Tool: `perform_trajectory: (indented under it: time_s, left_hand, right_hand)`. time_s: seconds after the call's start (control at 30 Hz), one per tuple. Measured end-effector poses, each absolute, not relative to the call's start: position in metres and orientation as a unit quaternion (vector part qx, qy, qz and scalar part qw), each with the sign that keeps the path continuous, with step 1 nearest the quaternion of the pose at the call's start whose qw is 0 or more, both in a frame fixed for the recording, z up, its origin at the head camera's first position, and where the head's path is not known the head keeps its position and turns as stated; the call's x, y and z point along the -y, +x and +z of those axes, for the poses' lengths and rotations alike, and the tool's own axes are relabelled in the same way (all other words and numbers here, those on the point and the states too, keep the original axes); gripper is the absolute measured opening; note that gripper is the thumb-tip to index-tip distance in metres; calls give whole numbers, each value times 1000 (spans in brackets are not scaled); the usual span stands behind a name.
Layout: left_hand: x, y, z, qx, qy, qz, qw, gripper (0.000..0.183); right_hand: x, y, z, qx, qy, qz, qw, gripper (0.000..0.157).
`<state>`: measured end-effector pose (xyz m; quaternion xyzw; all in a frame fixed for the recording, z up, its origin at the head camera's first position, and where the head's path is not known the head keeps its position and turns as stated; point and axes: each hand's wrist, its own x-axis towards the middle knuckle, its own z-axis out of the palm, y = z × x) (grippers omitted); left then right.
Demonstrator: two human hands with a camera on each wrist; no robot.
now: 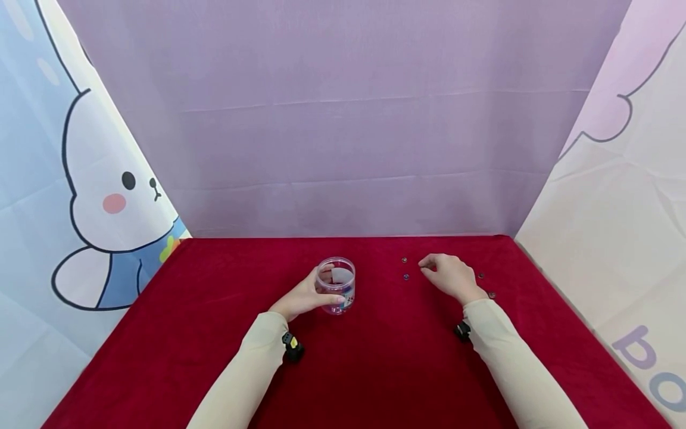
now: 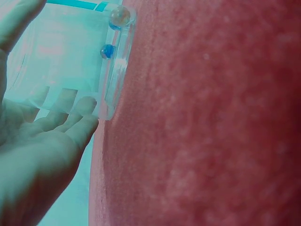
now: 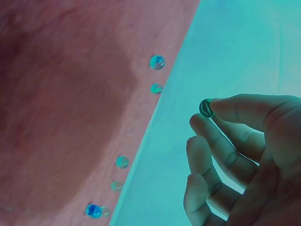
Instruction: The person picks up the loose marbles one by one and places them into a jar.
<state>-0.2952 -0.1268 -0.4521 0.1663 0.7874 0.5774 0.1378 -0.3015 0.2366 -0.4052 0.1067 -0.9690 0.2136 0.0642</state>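
Note:
My left hand (image 1: pixel 301 298) grips a clear plastic jar (image 1: pixel 343 276) round its side, the thumb across the front and fingers behind. The jar is upright, lidless, with a printed label. Low inside it show a blue-tinted marble (image 2: pixel 107 51) and another marble (image 2: pixel 120 16) in the left wrist view. To the right, my right hand (image 1: pixel 449 275) is above the table, and its thumb and index finger pinch a glass marble (image 3: pixel 205 108). Its other fingers curl loosely. Two marbles, one of them a far marble (image 1: pixel 404 260), lie between the jar and this hand.
A red cloth (image 1: pixel 225 333) covers the table. More marbles, such as a marble (image 1: pixel 480 275) by the right wrist, lie on its right side. A purple curtain (image 1: pixel 343 119) hangs behind, with printed sheets on both sides. Each wrist wears a small black camera (image 1: pixel 292 347).

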Motion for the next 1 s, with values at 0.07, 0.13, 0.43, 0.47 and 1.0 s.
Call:
perform_trajectory:
  time_s: [0.07, 0.13, 0.43, 0.47, 1.0]
  left_hand:
    - [127, -295, -452, -786, 167, 579, 139, 91]
    - [127, -295, -452, -787, 168, 576, 139, 90]
    - [128, -298, -455, -785, 170, 580, 139, 93]
    - [128, -298, -455, -784, 171, 580, 138, 93]
    - [128, -298, -455, -784, 169, 581, 139, 94]
  right_hand:
    - [-233, -300, -403, 968, 110, 215, 68, 23]
    - [-229, -299, -400, 968, 113, 215, 71, 23]
    - [-215, -295, -392, 963, 131, 220, 83, 22]
    - [-213, -295, -392, 962, 135, 220, 85, 22]
    - [-181, -290, -379, 953, 168, 231, 97, 20]
